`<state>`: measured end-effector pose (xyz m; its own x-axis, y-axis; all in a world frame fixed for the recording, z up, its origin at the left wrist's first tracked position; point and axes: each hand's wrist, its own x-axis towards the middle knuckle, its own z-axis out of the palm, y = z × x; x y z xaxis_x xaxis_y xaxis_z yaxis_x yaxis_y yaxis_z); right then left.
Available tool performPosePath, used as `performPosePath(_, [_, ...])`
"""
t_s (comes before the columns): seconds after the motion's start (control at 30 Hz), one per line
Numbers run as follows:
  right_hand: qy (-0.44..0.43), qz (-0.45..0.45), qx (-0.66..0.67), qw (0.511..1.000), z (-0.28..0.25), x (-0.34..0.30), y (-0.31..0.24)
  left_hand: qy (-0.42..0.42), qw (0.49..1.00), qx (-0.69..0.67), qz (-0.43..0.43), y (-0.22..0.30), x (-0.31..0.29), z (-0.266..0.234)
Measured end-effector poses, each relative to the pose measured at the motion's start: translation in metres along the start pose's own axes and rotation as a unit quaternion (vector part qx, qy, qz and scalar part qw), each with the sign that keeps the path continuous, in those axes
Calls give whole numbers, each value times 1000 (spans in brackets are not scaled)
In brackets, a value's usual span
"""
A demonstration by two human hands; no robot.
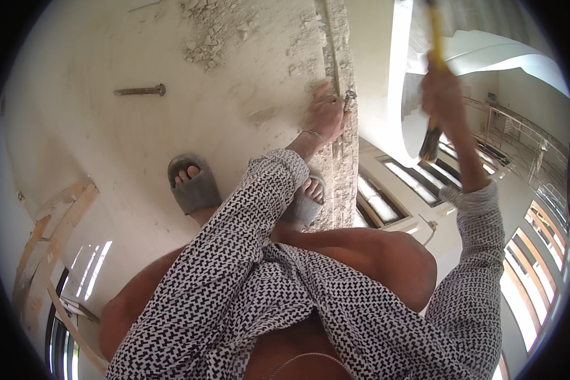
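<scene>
My left hand (326, 117) is low at the broken concrete edge, its fingers closed round a metal chisel (350, 95). Only the chisel's blunt struck end shows; the rest is hidden by the hand. Raised on the right, my right hand (442, 95) grips a hammer (436, 38) by its yellow and black handle. Motion smears the hand, and the hammer's head cannot be made out at the top rim. A second rusty metal chisel (139, 90) with a flattened head lies on the dusty floor, left of my left hand.
A chipped concrete ledge (345, 145) runs along the floor's edge, with a drop beyond it to the right. Rubble (206, 44) lies at the far side. My sandalled feet (193, 187) are close to the ledge. A wooden frame (50, 247) stands at left, scaffolding (529, 136) at right.
</scene>
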<state>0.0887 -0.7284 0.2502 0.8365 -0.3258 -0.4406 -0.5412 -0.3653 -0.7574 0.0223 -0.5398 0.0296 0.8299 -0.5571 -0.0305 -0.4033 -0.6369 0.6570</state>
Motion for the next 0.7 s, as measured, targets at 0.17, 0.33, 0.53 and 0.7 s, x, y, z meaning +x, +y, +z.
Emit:
performPosePath(0.17, [-209,264,-154,929,5,-43,20,40,999,13,12,-5,-6,6])
performPosePath(0.33, [-61,219,17,974,-11,-71,46,-30,994,-74,69,-2,-11,3])
performPosePath(0.53, [54,123,-60,989,-5,-110,151,-66,895,-266,351,49,-114,-19])
performPosePath(0.7, [23,-9,-80,997,39,-85,163,-174,900,-248,315,48,-108,-55])
